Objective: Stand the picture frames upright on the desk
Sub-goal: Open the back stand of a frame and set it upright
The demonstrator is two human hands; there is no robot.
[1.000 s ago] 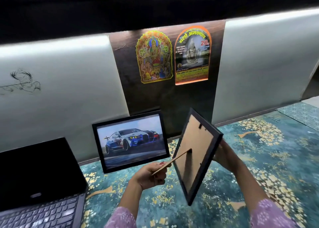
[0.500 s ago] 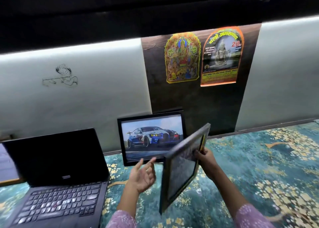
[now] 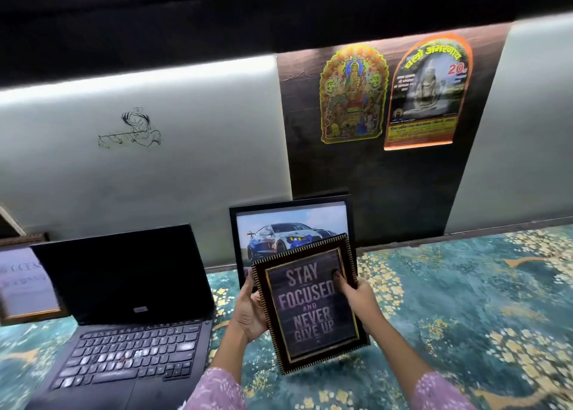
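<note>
A: Where's the frame point(image 3: 310, 304) from where I'm watching?

B: I see the dark one reading "Stay focused and never give up", its face toward the camera. It is tilted, top leaning toward 1 o'clock, bottom corner low over the worktop point(image 3: 449, 310). I can't tell whether that corner touches the surface.

A: And the hands?

B: The left hand point(image 3: 248, 312) clasps the frame's left edge at 9 o'clock, fingers wrapped behind it. The right hand point(image 3: 356, 295) grips the right edge at 3 o'clock, thumb pressed on the glass near the word "Stay". Both are closed on the frame. Purple patterned sleeves show at the bottom.

A: What's around it?

B: At 12 o'clock, just behind, a black car frame point(image 3: 279, 223) stands upright against the wall; the held frame covers its lower right part. At 9 o'clock sits an open laptop point(image 3: 124, 301), screen dark. Beyond it, at the far left edge, another frame point(image 3: 24, 282) stands, its print pale and too blurred for me to read.

A: And the wall?

B: Pale panels either side of a dark one. The dark panel carries two stickers, a gold one point(image 3: 353, 94) and an orange-rimmed one point(image 3: 428, 93), toward 1 o'clock. A line sketch point(image 3: 133, 128) sits on the left panel at 10 o'clock. The worktop cover is teal with yellow flowers.
</note>
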